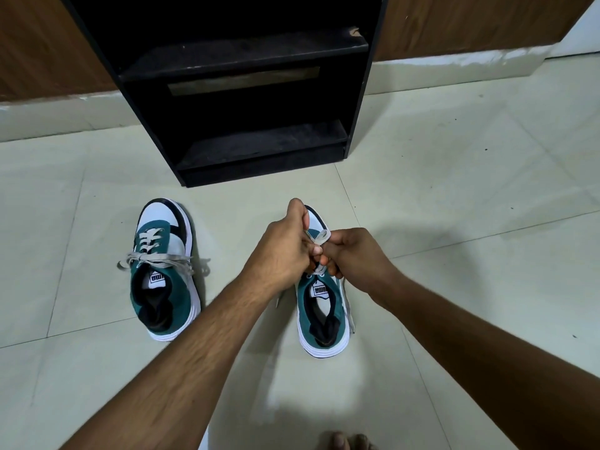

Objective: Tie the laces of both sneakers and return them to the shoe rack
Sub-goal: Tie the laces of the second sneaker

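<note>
Two teal, white and black sneakers stand on the tiled floor, toes pointing at the black shoe rack (360, 102). The left sneaker (164, 267) has its grey laces tied in a bow. Over the right sneaker (319, 315) both hands meet. My left hand (282, 251) pinches the grey lace (321, 237) from the left. My right hand (352, 253) grips the same lace from the right. A loop of lace stands up between the fingers. A loose lace end hangs down the sneaker's right side. The hands hide this sneaker's toe and eyelets.
The rack stands against a wood-panelled wall (470, 21) and has two dark shelves with nothing on them. Pale floor tiles (470, 177) spread all around. My toes (347, 441) show at the bottom edge.
</note>
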